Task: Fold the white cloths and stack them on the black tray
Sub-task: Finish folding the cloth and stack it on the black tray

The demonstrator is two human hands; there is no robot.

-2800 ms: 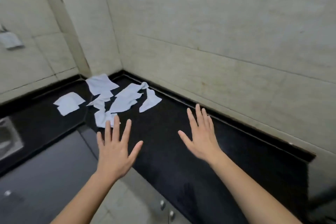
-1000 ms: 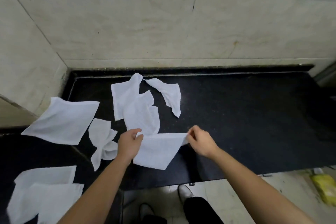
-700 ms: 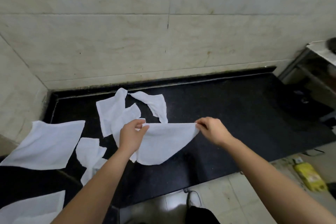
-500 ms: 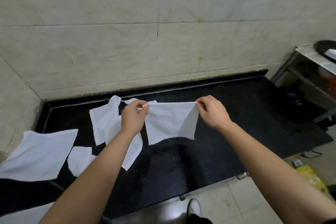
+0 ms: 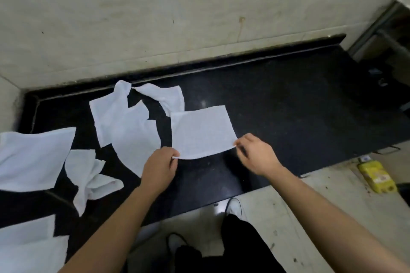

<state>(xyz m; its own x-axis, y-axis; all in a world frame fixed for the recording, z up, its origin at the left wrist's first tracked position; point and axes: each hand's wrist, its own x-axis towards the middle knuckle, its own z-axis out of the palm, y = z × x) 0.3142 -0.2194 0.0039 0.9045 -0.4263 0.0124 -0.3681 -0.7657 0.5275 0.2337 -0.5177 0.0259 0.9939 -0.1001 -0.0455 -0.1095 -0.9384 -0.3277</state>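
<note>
Head view: a white cloth [image 5: 202,132] lies spread nearly flat on the black counter [image 5: 288,106], a little right of the other cloths and well short of the wall [image 5: 199,6]. The left hand [image 5: 159,167] pinches its near left corner between thumb and curled fingers. The right hand [image 5: 257,154] is slightly blurred, with its fingers curled at the near right corner, gripping it. The near edge bows in a shallow curve between the two hands. Whether that edge is lifted off the counter cannot be told.

Just left of the cloth, two overlapping cloths [image 5: 124,126] lie flat. A narrow curved one [image 5: 164,97] sits behind, its lower end touching the held cloth's far left corner. Further left lies a crumpled cloth [image 5: 88,175], and beside it a large flat cloth [image 5: 33,157] reaches the picture's left edge. Another cloth [image 5: 28,248] shows at the bottom left corner.

Below the counter's front edge is a pale floor [image 5: 310,217]. A white shoe [image 5: 233,206] and a dark trouser leg [image 5: 244,246] show between the forearms. A yellow packet [image 5: 376,176] lies on the floor at the right. A metal rack [image 5: 388,29] stands past the counter's right end.
</note>
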